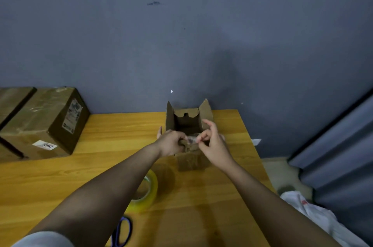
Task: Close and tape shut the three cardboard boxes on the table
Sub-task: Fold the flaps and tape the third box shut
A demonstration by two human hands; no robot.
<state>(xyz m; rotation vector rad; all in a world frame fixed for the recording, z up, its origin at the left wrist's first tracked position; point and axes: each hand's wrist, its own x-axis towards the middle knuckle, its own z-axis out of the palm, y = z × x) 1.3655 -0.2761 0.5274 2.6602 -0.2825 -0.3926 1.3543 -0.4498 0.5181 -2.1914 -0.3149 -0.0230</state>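
A small cardboard box [191, 159] stands open in the middle of the wooden table [222, 196], its side flaps [205, 113] upright. My left hand [171, 143] grips the near flap at the box's front edge. My right hand [212, 144] pinches a strip of clear tape [191, 138] stretched between both hands over that flap. Two larger boxes sit at the far left: one taped shut with labels [44, 121], the other [12, 101] cut off by the frame edge. A roll of clear yellowish tape [148, 194] lies under my left forearm.
Scissors with purple handles [123, 230] lie near the table's front edge. The grey wall runs directly behind the boxes. Off the table's right edge are a white plastic bag [314, 214] and the floor.
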